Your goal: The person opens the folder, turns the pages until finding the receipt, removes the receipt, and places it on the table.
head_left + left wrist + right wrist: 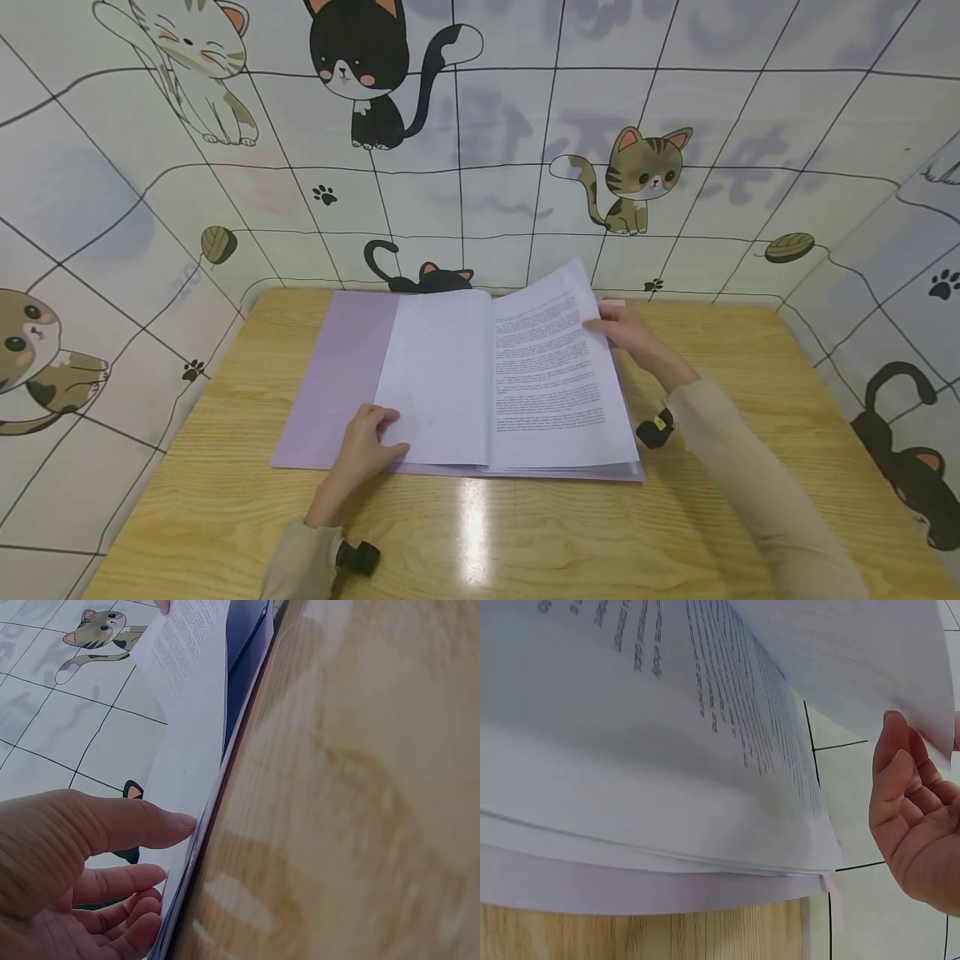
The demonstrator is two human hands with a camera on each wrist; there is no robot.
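Observation:
A booklet with a lilac cover (330, 392) lies spread on the wooden table. Its left page (438, 375) is blank, apart from faint specks. Black printed text fills the right page (547, 367), whose upper corner rises off the stack. My right hand (633, 337) pinches this page's outer edge near the top; in the right wrist view the lifted sheet (855, 660) curves up to the fingers, and the thumb is mostly hidden behind it. At the left page's lower corner rests my left hand (363, 446), thumb at the bottom edge, fingers loosely bent on the paper.
A wrist camera (360, 558) sits on the left wrist, another (656, 428) on the right. Behind the table (555, 542) and at its sides hangs a white grid-patterned sheet (495, 200) printed with cartoon cats. A pink tab (829, 885) sticks out at the cover's corner.

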